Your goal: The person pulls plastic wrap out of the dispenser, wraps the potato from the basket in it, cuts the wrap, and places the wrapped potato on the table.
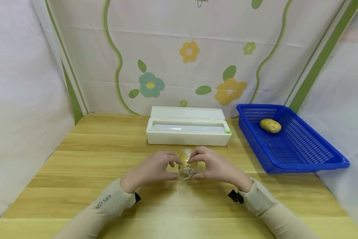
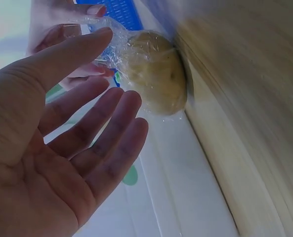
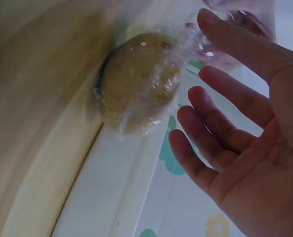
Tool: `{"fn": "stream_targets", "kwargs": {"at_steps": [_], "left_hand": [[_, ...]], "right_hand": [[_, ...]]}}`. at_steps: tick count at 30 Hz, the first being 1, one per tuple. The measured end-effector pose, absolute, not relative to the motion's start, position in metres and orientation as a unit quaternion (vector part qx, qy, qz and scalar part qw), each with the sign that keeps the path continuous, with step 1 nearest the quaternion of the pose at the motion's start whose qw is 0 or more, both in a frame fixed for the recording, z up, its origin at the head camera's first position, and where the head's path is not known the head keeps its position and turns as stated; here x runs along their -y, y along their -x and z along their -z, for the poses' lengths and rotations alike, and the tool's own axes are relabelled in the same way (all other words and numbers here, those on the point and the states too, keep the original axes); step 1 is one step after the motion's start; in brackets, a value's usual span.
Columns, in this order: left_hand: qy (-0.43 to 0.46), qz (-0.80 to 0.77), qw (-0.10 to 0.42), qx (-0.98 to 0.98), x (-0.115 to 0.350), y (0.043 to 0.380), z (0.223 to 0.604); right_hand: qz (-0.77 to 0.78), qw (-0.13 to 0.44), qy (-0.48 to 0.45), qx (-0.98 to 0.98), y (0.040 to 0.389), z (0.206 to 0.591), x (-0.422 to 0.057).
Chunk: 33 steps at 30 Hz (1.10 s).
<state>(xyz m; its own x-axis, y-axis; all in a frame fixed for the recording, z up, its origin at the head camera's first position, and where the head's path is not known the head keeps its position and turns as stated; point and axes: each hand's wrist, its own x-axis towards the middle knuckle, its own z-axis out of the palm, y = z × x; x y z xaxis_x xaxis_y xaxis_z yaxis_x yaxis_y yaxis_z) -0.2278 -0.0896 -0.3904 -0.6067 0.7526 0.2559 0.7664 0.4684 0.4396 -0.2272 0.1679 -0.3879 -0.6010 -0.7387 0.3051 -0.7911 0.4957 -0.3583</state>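
Observation:
A potato (image 1: 185, 156) covered in clear plastic wrap (image 1: 186, 172) sits on the wooden table between my two hands. The wrap bunches up loosely on the side nearest me. My left hand (image 1: 158, 166) is on its left, with thumb and fingers spread apart and relaxed. From the right, my right hand (image 1: 211, 166) reaches in with its fingers loosely bent. Both wrist views show open palms beside the wrapped potato (image 2: 158, 81), with fingertips close to the crumpled wrap (image 3: 188, 42). Whether any fingertip touches the wrap, I cannot tell.
Behind the potato stands a white plastic-wrap dispenser box (image 1: 187, 138), its lid (image 1: 187, 113) raised and a green piece (image 1: 228, 131) at its right end. A blue basket (image 1: 313, 167) at the right holds one bare potato (image 1: 270, 126). A flowered curtain (image 1: 167, 43) hangs behind the table.

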Motion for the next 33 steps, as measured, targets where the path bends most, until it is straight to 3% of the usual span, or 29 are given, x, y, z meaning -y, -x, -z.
{"fn": "stream_targets", "kwargs": {"at_steps": [11, 26, 33], "left_hand": [[0.441, 0.271, 0.003, 0.856, 0.087, 0.222, 0.387], [0.431, 0.249, 0.018, 0.867, 0.084, 0.223, 0.374], [0.409, 0.199, -0.035, 0.890, 0.073, 0.228, 0.374]], "right_hand": [[-0.231, 0.130, -0.464, 0.845, 0.228, 0.397, -0.163], [-0.316, 0.105, -0.409, 0.850, 0.240, 0.400, -0.166], [-0.328, 0.092, -0.409, 0.846, 0.243, 0.400, -0.168]]}}
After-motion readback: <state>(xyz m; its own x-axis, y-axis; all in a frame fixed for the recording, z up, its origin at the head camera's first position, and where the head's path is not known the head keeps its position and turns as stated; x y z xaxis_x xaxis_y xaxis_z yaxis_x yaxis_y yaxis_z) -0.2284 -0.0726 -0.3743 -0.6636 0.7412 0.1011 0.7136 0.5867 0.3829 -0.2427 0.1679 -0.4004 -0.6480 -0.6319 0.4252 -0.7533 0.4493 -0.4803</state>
